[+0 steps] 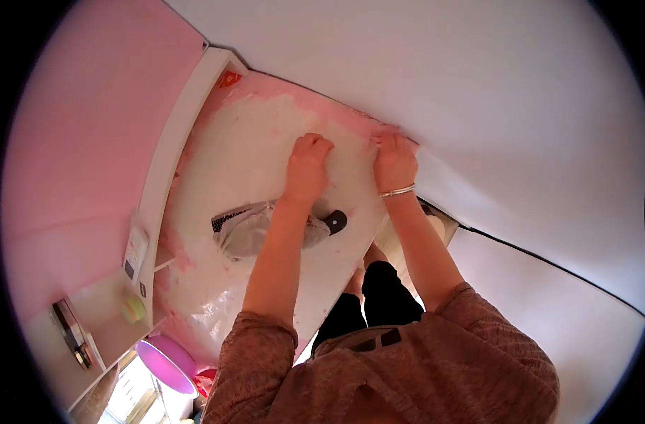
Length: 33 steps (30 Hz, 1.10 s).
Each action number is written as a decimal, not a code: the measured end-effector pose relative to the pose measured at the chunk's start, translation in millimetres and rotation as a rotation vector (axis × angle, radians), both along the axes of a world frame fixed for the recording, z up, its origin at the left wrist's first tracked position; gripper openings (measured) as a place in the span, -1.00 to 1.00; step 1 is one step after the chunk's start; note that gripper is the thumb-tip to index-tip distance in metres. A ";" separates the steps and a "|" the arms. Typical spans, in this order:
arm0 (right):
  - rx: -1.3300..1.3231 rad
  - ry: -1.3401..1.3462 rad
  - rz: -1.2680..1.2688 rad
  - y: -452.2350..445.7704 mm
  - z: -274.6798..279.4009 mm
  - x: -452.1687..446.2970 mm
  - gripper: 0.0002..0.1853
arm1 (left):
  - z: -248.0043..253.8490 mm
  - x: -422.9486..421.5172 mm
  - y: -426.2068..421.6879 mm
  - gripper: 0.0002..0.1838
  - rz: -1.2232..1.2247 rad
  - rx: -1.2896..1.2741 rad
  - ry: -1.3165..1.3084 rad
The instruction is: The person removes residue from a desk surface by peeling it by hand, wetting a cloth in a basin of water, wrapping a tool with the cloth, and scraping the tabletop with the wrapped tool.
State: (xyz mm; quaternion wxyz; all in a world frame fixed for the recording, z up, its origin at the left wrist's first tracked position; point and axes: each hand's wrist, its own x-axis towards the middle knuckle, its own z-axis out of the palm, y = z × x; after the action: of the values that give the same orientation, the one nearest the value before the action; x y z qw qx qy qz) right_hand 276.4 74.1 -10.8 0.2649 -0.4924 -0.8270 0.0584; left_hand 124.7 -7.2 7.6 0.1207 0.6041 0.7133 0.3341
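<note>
My left hand [310, 167] is closed above the white tabletop [259, 148], its fingers curled in; whatever they hold, if anything, is hidden. At the tabletop's edge by the wall, my right hand [395, 166], with a bracelet on the wrist, is pinched on the pink film [361, 121], which looks ragged there. Beneath my left forearm lies a crumpled grey cloth [248, 237] with a dark dotted border. A black rounded handle [334, 222] sticks out beside the cloth; the rest of that tool is covered.
A white wall [478, 92] borders the tabletop on the right. Along the left runs a white shelf frame [168, 134] against a pink wall [89, 141], with a small white box [134, 254] on it. Lower left stands a purple bucket [168, 364]. A red scrap [229, 78] sits in the far corner.
</note>
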 end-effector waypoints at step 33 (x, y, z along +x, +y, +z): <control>-0.334 -0.185 1.435 -323.9 86.0 -113.5 -0.53 | 47.6 24.6 -349.3 -0.69 1.007 0.948 -2.012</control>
State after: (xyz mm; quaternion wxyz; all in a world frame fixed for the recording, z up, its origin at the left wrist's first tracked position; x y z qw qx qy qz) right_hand 162.9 -249.8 75.1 0.0124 0.1325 -0.9445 0.3004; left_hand 149.3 -356.5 55.2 0.2437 -0.2838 0.2633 0.8892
